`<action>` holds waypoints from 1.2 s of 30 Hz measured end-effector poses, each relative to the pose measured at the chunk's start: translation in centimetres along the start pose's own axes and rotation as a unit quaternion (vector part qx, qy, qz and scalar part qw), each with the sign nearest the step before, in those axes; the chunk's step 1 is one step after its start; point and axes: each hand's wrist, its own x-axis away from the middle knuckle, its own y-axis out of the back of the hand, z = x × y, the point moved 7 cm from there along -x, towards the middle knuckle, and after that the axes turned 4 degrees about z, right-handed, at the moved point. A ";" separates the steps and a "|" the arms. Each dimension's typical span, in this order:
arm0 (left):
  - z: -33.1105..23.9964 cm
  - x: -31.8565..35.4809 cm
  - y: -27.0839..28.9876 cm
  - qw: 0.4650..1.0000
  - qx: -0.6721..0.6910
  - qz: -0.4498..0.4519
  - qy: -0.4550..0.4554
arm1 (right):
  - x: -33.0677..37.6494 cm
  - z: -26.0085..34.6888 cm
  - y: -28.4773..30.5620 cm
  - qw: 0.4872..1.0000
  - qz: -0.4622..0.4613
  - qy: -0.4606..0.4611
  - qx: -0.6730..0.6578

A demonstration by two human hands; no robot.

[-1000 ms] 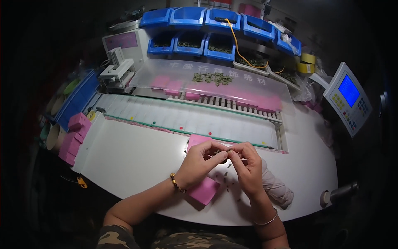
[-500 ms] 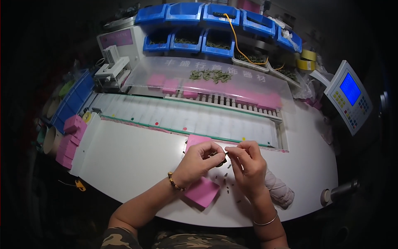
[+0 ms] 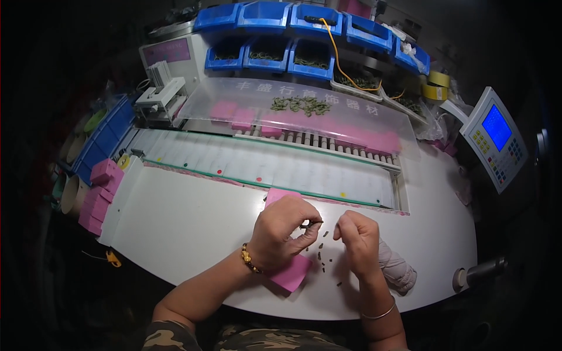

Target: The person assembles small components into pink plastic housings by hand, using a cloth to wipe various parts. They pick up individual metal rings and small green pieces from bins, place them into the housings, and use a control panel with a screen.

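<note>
My left hand (image 3: 287, 229) pinches a small dark-green piece (image 3: 311, 224) between thumb and forefinger; its exact kind is too small to make out. A pink foam block (image 3: 291, 276) lies on the white table beneath this hand, its far end showing beyond the knuckles. To the right, my right hand (image 3: 358, 241) is closed, apart from the left, its fingertips curled in; whatever they hold, if anything, is hidden. Between the hands, several tiny dark bits (image 3: 321, 255) are scattered on the table. A pale rolled cloth (image 3: 398, 269) rests beside my right wrist.
Beyond the hands runs a white conveyor belt (image 3: 257, 164) with green edges, then a clear cover (image 3: 234, 96) bearing a pile of greenish pieces (image 3: 300, 106). Blue bins (image 3: 266, 57) line the back. Pink blocks (image 3: 96, 205) stack at left; a control panel (image 3: 494, 137) stands right.
My right hand has drawn away from the left and its fingers have curled in. My left hand has turned slightly, still pinching the small dark piece.
</note>
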 end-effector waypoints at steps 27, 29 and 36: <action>1.3 0.7 -0.6 0.990 0.071 -0.010 0.124 | -0.1 -3.1 0.0 0.963 -0.005 -0.121 -0.241; 1.8 0.9 -0.7 0.985 0.084 0.003 0.152 | -0.2 -3.1 0.1 0.961 -0.010 -0.121 -0.247; 3.0 1.2 -1.1 0.952 0.179 0.019 0.246 | -0.5 -3.3 0.6 0.958 -0.025 -0.121 -0.259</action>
